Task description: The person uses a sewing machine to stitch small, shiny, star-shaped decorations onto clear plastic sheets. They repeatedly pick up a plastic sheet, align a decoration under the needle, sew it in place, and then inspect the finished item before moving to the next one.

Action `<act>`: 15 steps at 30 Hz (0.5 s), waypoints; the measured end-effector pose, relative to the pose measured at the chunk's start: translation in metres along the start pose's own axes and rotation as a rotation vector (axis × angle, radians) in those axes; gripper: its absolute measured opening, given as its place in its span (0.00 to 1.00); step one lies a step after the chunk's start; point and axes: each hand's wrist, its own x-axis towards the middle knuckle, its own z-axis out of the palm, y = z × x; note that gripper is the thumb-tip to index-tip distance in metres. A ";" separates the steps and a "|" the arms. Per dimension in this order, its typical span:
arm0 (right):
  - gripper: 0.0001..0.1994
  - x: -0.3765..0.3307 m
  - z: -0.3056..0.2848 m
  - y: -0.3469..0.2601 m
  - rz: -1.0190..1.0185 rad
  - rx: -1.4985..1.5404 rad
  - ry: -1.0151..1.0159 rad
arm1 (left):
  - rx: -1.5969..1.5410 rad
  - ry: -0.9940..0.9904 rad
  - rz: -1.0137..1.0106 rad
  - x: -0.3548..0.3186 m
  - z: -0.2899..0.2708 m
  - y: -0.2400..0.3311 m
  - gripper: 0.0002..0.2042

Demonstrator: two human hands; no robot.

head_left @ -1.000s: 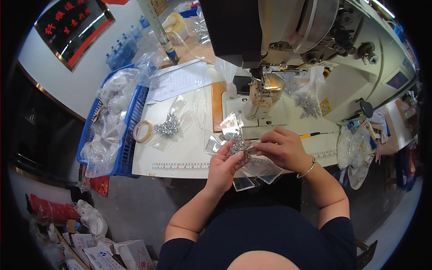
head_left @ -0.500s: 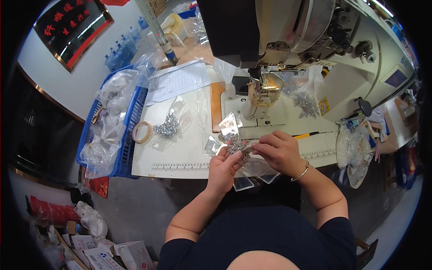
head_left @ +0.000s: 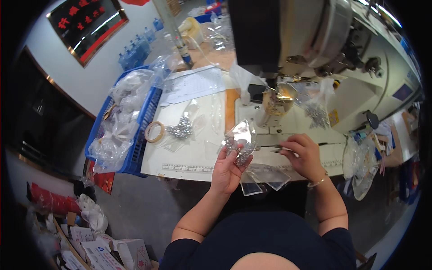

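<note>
My left hand (head_left: 227, 173) is closed on a silver, sparkling beaded ornament (head_left: 244, 153) with clear, shiny plastic pieces fanning out from it. It is raised just over the table's near edge. Beside it, my right hand (head_left: 305, 155) grips slim metal tweezers (head_left: 270, 146), their tips pointing left toward the ornament and slightly apart from it. Below the hands, clear plastic strips (head_left: 265, 177) overhang the table edge; whether they join the ornament I cannot tell. A similar silver ornament (head_left: 181, 128) lies to the left, near a tape roll (head_left: 155, 132).
A sewing machine (head_left: 351, 85) rises over the table's right side. Its post (head_left: 272, 110) stands just beyond my hands. At left is a blue basket (head_left: 146, 117) of plastic bags. Papers (head_left: 193, 85) lie at the back, a printed ruler (head_left: 186, 168) along the front edge.
My right hand has drawn away from the ornament to the right, with the tweezers now showing. My left hand has turned the ornament. The whole view has shifted slightly.
</note>
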 end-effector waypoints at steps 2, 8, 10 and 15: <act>0.08 -0.015 -0.007 0.013 0.183 -0.003 -0.004 | -0.006 0.059 0.082 0.003 -0.010 0.010 0.15; 0.07 -0.059 -0.023 0.055 0.366 -0.060 0.030 | -0.189 0.091 0.570 0.033 -0.022 0.076 0.12; 0.07 -0.067 -0.023 0.064 0.409 -0.045 0.045 | -0.308 0.170 0.557 0.057 -0.044 0.095 0.12; 0.07 -0.082 -0.025 0.079 0.421 -0.078 0.076 | -0.300 0.395 0.575 0.079 -0.094 0.097 0.12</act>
